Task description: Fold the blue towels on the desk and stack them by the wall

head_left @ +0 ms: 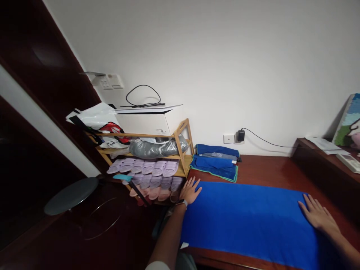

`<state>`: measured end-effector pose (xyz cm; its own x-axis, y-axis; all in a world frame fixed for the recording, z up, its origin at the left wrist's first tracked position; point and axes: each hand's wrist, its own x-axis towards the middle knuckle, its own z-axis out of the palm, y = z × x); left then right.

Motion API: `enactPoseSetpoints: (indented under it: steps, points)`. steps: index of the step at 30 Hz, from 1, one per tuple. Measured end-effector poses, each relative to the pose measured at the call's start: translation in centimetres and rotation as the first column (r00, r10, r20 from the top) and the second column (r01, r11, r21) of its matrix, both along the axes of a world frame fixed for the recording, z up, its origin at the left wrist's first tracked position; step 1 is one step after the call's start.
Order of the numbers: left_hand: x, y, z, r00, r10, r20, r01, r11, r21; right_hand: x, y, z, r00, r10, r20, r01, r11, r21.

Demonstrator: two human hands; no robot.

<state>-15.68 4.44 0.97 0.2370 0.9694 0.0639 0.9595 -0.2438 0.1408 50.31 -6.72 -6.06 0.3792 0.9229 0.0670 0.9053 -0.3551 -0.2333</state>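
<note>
A bright blue towel [247,221] lies spread flat on a dark red wooden surface [267,168]. My left hand [190,190] rests open at the towel's left edge, fingers stretched out, with a watch on the wrist. On the towel's right end my right hand [317,213] lies flat and open, fingers spread. Neither hand holds anything.
Folded blue towels [216,162] are stacked against the wall behind. A wooden rack [184,150] with several lilac slippers [146,167], bags and a white box [146,120] stands to the left. A round dark stool [71,195] is lower left. A dark side ledge [323,165] with papers runs on the right.
</note>
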Motion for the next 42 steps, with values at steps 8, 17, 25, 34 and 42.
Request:
enactPoseSetpoints:
  steps: [8,17,25,34,42]
  points:
    - [-0.1,0.1,-0.3,0.999,-0.006,0.034,0.006,1.0,-0.002,-6.5,2.2,7.3,0.996,-0.053,-0.07,0.04,0.985,-0.169]
    - [0.1,-0.1,-0.6,0.999,-0.001,0.047,0.0,0.999,0.04,-37.6,4.0,9.2,0.79,0.608,-0.076,-0.608,0.793,0.027]
    - [0.0,-0.1,-0.8,0.999,-0.007,0.046,0.004,0.998,0.056,-31.6,5.1,6.4,0.848,0.527,-0.05,-0.53,0.842,-0.1]
    - [-0.2,0.1,-1.1,0.999,-0.017,0.04,0.015,0.999,0.046,-3.0,1.9,1.1,0.999,-0.041,-0.017,0.039,0.994,-0.105]
    - [0.0,0.1,-0.7,1.0,-0.013,0.018,0.012,0.999,0.036,-3.2,1.0,1.6,0.996,-0.088,-0.032,0.085,0.994,-0.07]
